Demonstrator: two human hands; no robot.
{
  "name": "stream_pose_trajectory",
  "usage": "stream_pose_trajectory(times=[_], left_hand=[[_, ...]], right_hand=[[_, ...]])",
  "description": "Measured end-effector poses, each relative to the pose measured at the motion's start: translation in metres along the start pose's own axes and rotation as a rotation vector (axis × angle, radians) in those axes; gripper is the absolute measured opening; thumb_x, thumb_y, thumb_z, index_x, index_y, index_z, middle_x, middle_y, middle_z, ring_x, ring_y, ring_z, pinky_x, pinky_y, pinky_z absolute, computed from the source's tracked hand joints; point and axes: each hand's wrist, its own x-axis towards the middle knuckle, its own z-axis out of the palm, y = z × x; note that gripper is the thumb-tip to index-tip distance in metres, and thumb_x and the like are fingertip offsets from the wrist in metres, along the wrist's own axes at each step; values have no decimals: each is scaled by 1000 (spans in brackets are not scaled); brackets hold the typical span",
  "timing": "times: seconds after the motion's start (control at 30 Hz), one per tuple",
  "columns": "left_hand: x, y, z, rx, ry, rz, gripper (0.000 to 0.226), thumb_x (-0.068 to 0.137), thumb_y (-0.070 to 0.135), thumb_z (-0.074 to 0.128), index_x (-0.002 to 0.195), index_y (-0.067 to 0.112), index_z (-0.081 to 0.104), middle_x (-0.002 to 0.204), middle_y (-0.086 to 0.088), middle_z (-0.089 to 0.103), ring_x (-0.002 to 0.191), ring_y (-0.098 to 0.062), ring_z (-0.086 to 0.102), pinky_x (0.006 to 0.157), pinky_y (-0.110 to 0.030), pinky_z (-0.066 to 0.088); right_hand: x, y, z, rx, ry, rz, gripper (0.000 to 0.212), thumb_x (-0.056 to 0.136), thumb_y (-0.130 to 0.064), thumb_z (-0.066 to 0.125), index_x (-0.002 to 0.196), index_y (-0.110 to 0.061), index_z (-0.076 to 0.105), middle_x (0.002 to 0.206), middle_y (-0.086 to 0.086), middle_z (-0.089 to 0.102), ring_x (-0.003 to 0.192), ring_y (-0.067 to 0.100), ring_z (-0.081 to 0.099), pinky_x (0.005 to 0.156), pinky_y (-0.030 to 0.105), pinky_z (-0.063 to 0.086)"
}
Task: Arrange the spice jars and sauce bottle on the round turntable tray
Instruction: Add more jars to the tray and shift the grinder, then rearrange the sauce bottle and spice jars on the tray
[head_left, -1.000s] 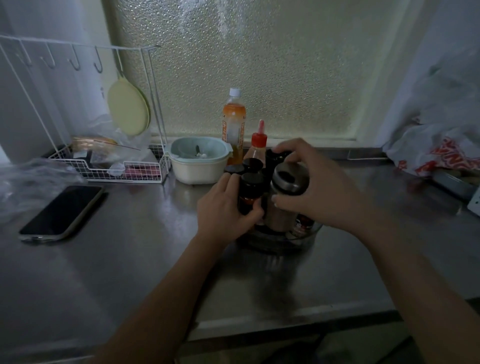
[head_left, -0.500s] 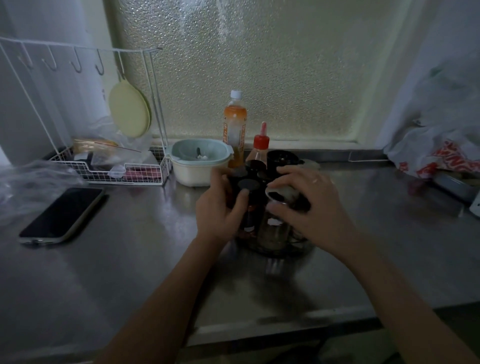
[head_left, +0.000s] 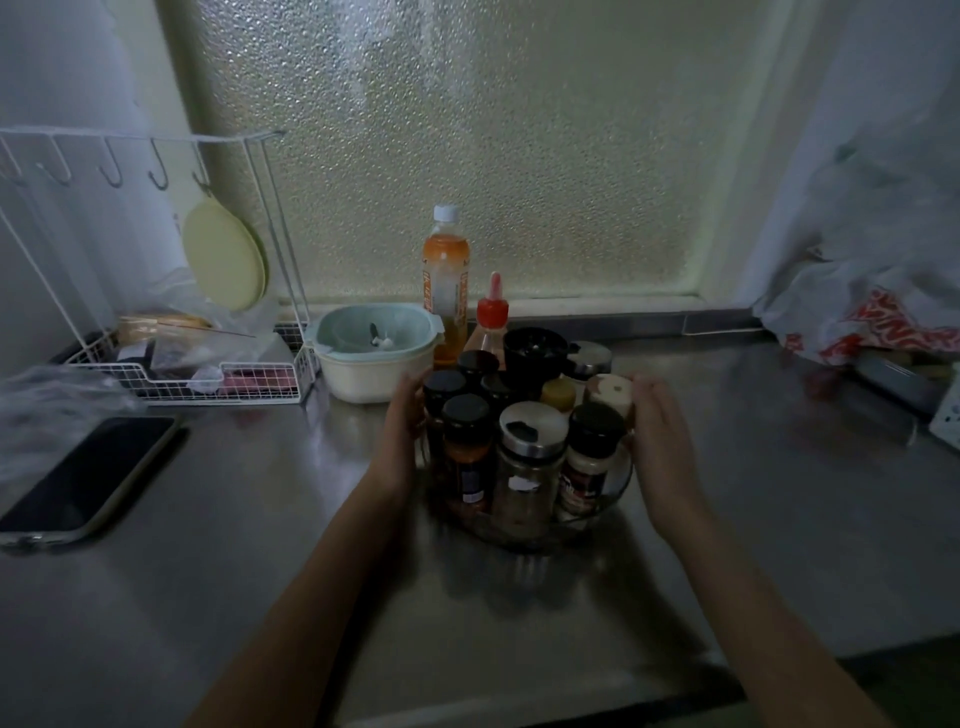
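Note:
A clear round turntable tray (head_left: 597, 519) stands mid-counter, packed with several spice jars. At its front are a black-lidded jar of orange spice (head_left: 467, 447), a steel-lidded glass jar (head_left: 530, 457) and a red-labelled jar (head_left: 589, 462). A white-capped jar (head_left: 608, 392) and a black grinder (head_left: 535, 353) stand further back. The red-capped sauce bottle (head_left: 492, 325) rises at the rear of the cluster. My left hand (head_left: 402, 431) lies against the tray's left side, fingers extended. My right hand (head_left: 662, 447) lies along the right side by the white-capped jar. Neither hand holds a jar.
An orange drink bottle (head_left: 445, 280) and a pale bowl (head_left: 374, 358) stand just behind-left of the tray. A white wire rack (head_left: 182, 374) and a phone (head_left: 88, 478) are at the left. Plastic bags (head_left: 857, 322) fill the right corner. The counter's front edge is near.
My right hand has let go of the steel-lidded jar, which now stands at the tray's front. Both hands have moved outward to the tray's sides.

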Motion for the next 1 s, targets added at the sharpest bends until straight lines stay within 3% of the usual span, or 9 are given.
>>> stream_pose_trajectory(times=[0.1, 0.2, 0.3, 0.33, 0.43, 0.5, 0.67, 0.83, 1.0], left_hand=[[10, -2, -10, 98, 81, 23, 57, 101, 42, 14, 133, 9, 48, 127, -9, 59, 116, -24, 56, 95, -36, 43], [13, -4, -10, 140, 126, 44, 55, 100, 46, 19, 129, 13, 51, 114, -5, 61, 99, -23, 57, 77, -31, 43], [12, -2, -6, 268, 160, 121, 40, 101, 36, 27, 114, 19, 60, 89, 5, 68, 70, -9, 59, 58, -24, 43], [14, -4, -7, 332, 152, 156, 36, 99, 35, 32, 111, 20, 62, 89, 1, 70, 70, -12, 62, 60, -31, 48], [15, -10, -9, 481, 70, 220, 38, 93, 45, 38, 116, 24, 61, 113, -13, 66, 106, -30, 62, 92, -53, 48], [15, -13, -10, 490, 74, 224, 35, 88, 56, 42, 104, 32, 63, 111, -10, 66, 109, -30, 60, 93, -56, 47], [19, -16, -11, 390, 128, 257, 18, 91, 40, 48, 83, 26, 56, 83, 10, 64, 81, -4, 59, 72, -21, 48], [35, -9, -7, 239, 102, 86, 26, 100, 25, 36, 86, 20, 57, 91, -1, 62, 94, -19, 57, 80, -25, 49], [54, 13, 6, 45, -104, -75, 52, 100, 40, 23, 95, 20, 71, 96, -3, 76, 97, -16, 69, 91, -34, 48]], right_hand=[[12, 2, 6, 27, -20, 23, 34, 98, -33, 37, 102, -7, 59, 94, 5, 60, 86, 12, 56, 79, 22, 46], [38, 25, 4, -96, -105, 48, 27, 85, -38, 45, 93, -19, 63, 103, 14, 61, 96, 25, 60, 89, 49, 49], [45, 16, 4, -25, -97, 88, 18, 81, -36, 48, 77, -28, 63, 96, 11, 60, 90, 23, 57, 83, 45, 48], [45, 6, 6, 75, -74, 147, 22, 81, -33, 47, 73, -28, 66, 96, 10, 63, 91, 24, 60, 81, 43, 48], [52, -4, 7, 304, -99, 328, 24, 86, -18, 46, 81, -19, 70, 92, 7, 68, 87, 22, 63, 74, 37, 50], [58, -6, 6, 302, -142, 343, 25, 87, -14, 45, 87, -17, 70, 94, 6, 68, 85, 21, 64, 72, 35, 51], [73, -10, 8, 233, -228, 349, 28, 89, -14, 43, 89, -19, 71, 102, 8, 69, 90, 22, 65, 77, 36, 53], [81, -27, -4, 42, -332, 60, 29, 85, -4, 46, 83, -23, 67, 96, 3, 70, 84, 10, 64, 69, 23, 51], [50, -43, -5, -313, -335, -356, 18, 78, -36, 54, 71, -23, 65, 98, -6, 62, 101, 8, 55, 87, 16, 40]])
